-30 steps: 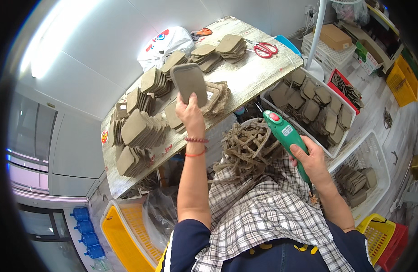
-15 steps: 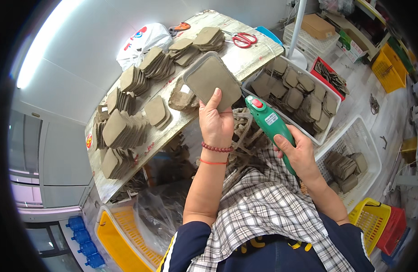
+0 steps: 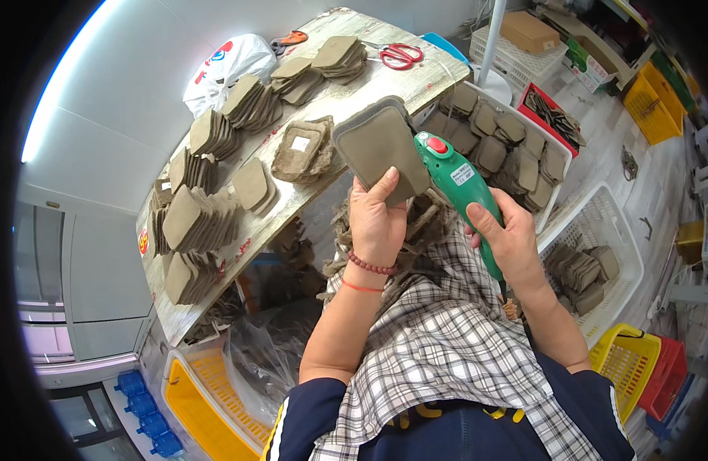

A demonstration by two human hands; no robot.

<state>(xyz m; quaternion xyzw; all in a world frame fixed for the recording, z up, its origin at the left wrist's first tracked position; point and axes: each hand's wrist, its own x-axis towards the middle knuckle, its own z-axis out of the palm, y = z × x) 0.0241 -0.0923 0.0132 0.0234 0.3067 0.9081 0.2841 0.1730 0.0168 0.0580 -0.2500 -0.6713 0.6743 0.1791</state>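
Note:
My left hand (image 3: 378, 223) is closed on a brown-grey square pad (image 3: 377, 150) with rounded corners, thumb on its face. A darker border shows along its top edge. In my right hand (image 3: 509, 238) is a green handheld electric cutter (image 3: 478, 201) with a red button. Its head meets the pad's right edge; the blade is hidden there. Ragged fibrous offcuts (image 3: 427, 219) lie beneath the pad, over my checked apron (image 3: 438, 330). On the table beside my left hand sits an untrimmed, rough-edged piece (image 3: 300, 157) with a white label.
Stacks of similar pads (image 3: 196, 219) line the pale table (image 3: 292, 203). Red-handled scissors (image 3: 401, 56) and a white plastic bag (image 3: 235, 73) lie toward its far side. White crates (image 3: 550, 219) with pads stand at right, a yellow basket (image 3: 193, 411) at lower left.
Both hands, the pad and the cutter have shifted slightly right and down in the picture. The pad has turned and tilts more, and more offcuts show under it. The view has shifted a little.

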